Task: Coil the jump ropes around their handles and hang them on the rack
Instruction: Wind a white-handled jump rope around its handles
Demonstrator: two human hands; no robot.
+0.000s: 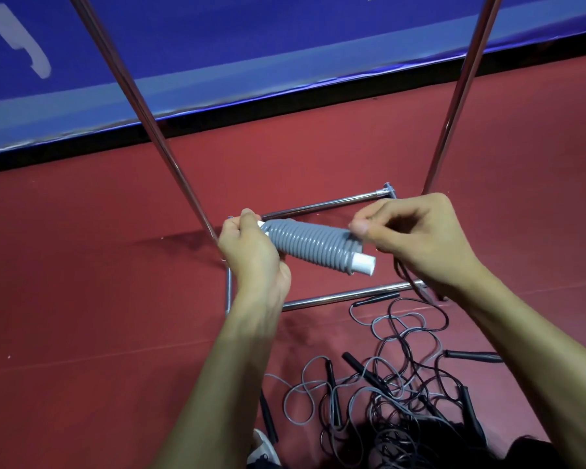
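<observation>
A grey jump rope is wound in tight turns around its white handles, held in the air over the rack's base. My left hand grips the left end of this bundle. My right hand pinches the rope at the right end of the coil, thumb and fingertips together. The chrome rack stands just behind, with two slanted uprights rising out of view. Its top bar is not in view.
A tangle of grey and black jump ropes with black handles lies on the red floor at the lower right, beside the rack's near base bar. A blue padded barrier runs along the back. A shoe shows at the bottom edge.
</observation>
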